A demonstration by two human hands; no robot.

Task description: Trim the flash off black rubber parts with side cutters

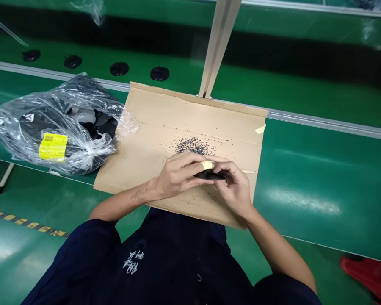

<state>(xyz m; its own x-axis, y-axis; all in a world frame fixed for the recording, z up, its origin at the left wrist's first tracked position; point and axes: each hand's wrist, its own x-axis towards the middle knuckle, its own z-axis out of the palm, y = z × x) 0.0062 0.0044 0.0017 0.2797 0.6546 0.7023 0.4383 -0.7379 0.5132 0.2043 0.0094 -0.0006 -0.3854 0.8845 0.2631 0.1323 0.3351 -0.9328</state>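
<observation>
Farthest left of my brown cardboard sheet [165,101], and lower than it, a yellow-and-black striped line [27,223] crosses the floor. Beyond the sheet's far edge, out to its left, 5 black pieces [119,68] lie spaced in a row on a green surface [190,80]. Just left of the sheet, its loose end lapping over the edge, slumps a clear plastic bag [25,123] full of black and grey parts [106,126], with a yellow label [53,146] on its front.

My left hand [179,173] is over the near half of the sheet, its fingers clamped on a dark part [211,175]; a yellow wrap [207,164] circles 1 finger. That part is held above the sheet, between my 2 hands. Around the sheet's middle, just past my fingers, small black bits [192,145] are heaped, with strays scattered about. Behind the sheet's far edge rises a metal post [219,46].

My right hand [236,186], also over the sheet's near half, grips the right end of the same part. A pale yellow patch [260,129] marks the sheet's right edge. Right of the sheet stretches a glossy green bench [324,173]; past its near edge, something red [365,273] shows, too blurred to name.
</observation>
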